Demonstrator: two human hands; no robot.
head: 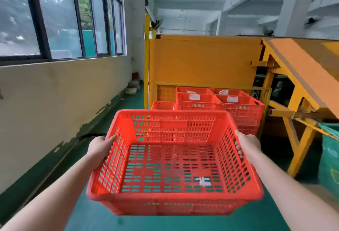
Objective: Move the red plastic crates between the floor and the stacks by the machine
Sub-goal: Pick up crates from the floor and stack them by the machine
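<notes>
I hold one empty red crate [174, 196] in the lower middle of the frame, lifted clear of the green floor [88, 214], its open top facing me. My left hand [100, 147] grips the crate's left rim, thumb lying along the top edge, the other fingers hidden behind the slatted wall. My right hand [247, 145] grips the right rim, and its curled fingers show through the slats on the inside of that wall. A small white scrap [202, 181] sits on the crate's slotted bottom, towards the near right.

Beyond the far rim, in the middle of the frame, the stacks of red crates [240, 109] stand on the floor against the yellow machine [201, 60]. The top crates carry white labels [194, 97], and a lower, smaller stack [162, 105] sits just to their left. Dark-framed windows [55, 16] fill the upper left, and a green bag [330, 159] is cut off at the right edge
</notes>
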